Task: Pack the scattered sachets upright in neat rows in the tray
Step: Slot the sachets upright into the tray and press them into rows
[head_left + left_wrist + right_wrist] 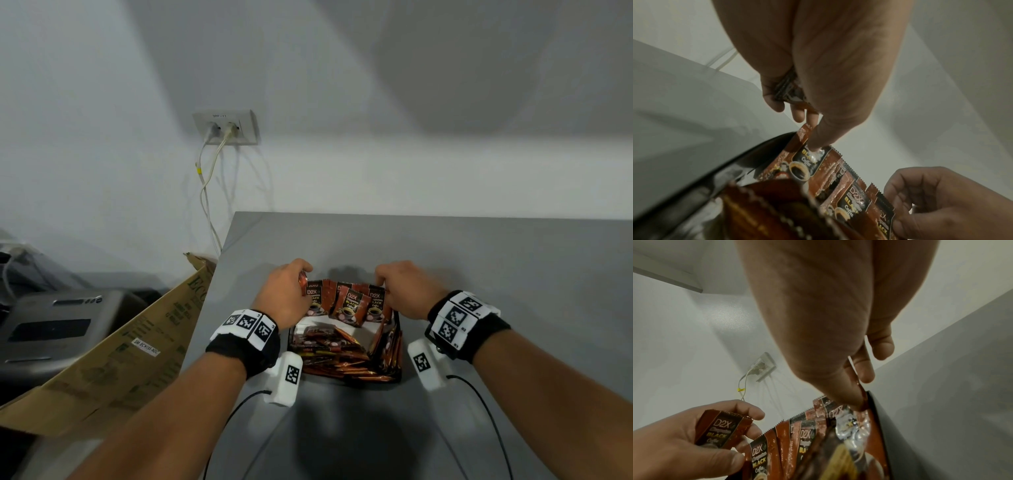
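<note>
Brown-and-black sachets [351, 303], grey table [479, 274]

Both forearms reach forward side by side, each wrist in a black band with white marker blocks. The left hand [286, 293] is knuckles up, fingers curled round a sachet [721, 430] held against the palm, thumb pressing down. The right hand [404, 287] is also knuckles up, thumb and forefinger pinching the top edge of a standing sachet [861, 404], the other fingers [880, 345] loosely bent.

Grey table [479, 274], white wall [342, 85]
</note>
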The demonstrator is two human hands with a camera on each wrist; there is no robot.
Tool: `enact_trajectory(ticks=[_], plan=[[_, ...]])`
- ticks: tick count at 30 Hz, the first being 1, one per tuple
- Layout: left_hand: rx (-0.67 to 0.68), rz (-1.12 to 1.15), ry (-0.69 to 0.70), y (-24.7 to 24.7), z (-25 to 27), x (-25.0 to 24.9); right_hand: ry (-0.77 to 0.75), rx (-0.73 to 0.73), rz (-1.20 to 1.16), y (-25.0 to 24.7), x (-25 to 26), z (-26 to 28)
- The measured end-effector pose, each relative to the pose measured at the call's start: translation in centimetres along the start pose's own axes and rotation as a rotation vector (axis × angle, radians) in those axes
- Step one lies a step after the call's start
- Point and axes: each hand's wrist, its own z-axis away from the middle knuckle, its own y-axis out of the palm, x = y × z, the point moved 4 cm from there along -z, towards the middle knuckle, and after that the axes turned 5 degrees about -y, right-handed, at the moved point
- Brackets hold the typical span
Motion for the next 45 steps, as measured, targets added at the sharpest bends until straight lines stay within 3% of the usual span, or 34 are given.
enact_trajectory(ticks=[10,14,19,29,34,40,45], plan=[[-0.021,0.027,0.036,-0.1,0.3,0.0,-0.071,-0.096,-0.051,-0.5,0.6,0.7],[-0.01,-0.027,0.073,0.0,0.3,-0.6,-0.079,0.008,0.072,-0.8,2.4,0.6],[-0.01,-0.105,0.103,0.2,0.3,-1.0,-0.106,-0.005,0.215,-0.7,3.6,0.1],[-0.004,-0.15,0.107,0.0,-0.1,-0.8,-0.107,0.013,0.04,-0.9,3.9,-0.3],[-0.006,-0.151,0.108,0.0,-0.2,-1.0,-0.109,-0.002,0.065,-1.0,4.2,-0.7],[-0.016,-0.084,0.094,-0.1,0.2,-0.9,-0.091,-0.016,0.084,-0.2,3.9,-0.8],[-0.015,0.114,0.069,-0.7,0.9,-0.9,-0.084,-0.056,0.001,-0.7,3.7,-0.5]])
